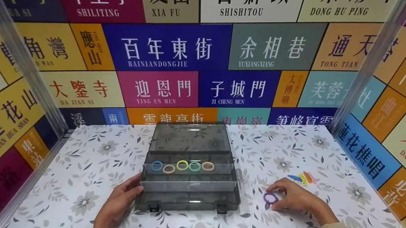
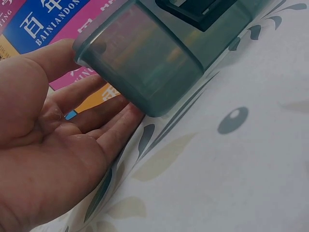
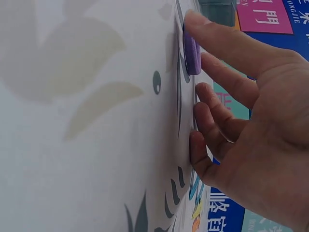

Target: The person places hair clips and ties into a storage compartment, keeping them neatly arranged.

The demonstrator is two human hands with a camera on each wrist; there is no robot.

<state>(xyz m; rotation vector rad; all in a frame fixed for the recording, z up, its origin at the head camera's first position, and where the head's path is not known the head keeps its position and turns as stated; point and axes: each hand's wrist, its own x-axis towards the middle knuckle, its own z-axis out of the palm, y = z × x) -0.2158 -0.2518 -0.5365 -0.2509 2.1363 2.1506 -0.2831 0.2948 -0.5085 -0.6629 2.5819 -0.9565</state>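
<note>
Right hand [image 1: 294,199] touches purple ring [image 1: 270,197] (left hand [image 1: 120,202] steadies box [image 1: 188,189]).

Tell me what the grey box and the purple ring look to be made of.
Grey box: likely hard plastic, smoky and translucent; the flowered table cover shows through its open lid, and its walls are glossy. Purple ring under the right hand: looks soft and matte, perhaps fabric-covered elastic or foam; no shine in the right wrist view.

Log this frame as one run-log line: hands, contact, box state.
left hand: open, touching smoky grey plastic organiser box | right hand: fingertip on purple hair ring on floral table | box: lid open, five coloured rings inside
</note>
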